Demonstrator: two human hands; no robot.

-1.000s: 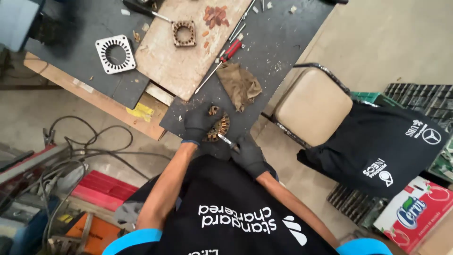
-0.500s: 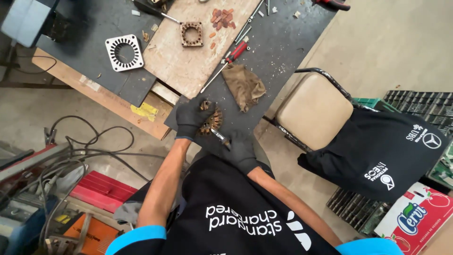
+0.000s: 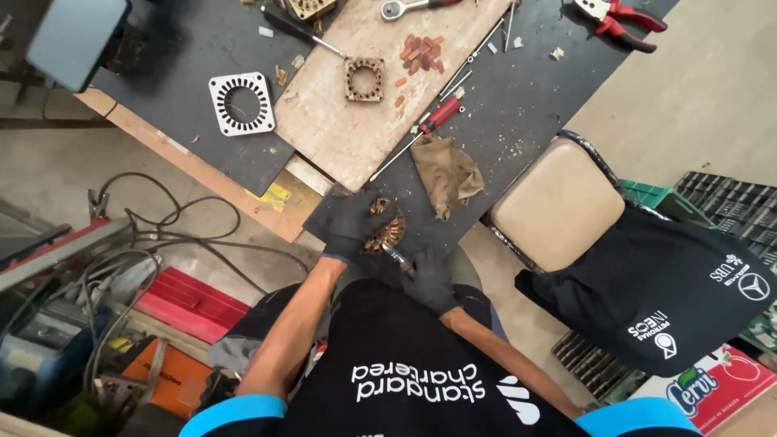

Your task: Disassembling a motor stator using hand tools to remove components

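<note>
Both my hands wear black gloves. My left hand (image 3: 354, 222) grips a rusty motor stator with copper windings (image 3: 385, 231) at the near edge of the dark workbench (image 3: 518, 121). My right hand (image 3: 429, 279) holds a small metal tool (image 3: 396, 257) with its tip against the windings. A red-handled screwdriver (image 3: 421, 133) and a brown rag (image 3: 447, 174) lie just beyond the stator.
On a wooden board (image 3: 356, 121) sit a square rusty stator core (image 3: 364, 78) and copper bits (image 3: 417, 50). A white stator core (image 3: 241, 103) lies left. Red pliers (image 3: 623, 16) lie far right. A padded chair (image 3: 558, 202) with a black garment stands right; cables and machines crowd the floor left.
The view has shifted, so the bench sits higher in frame. My hands stay on the stator at the bench edge, with the tool still at the windings.
</note>
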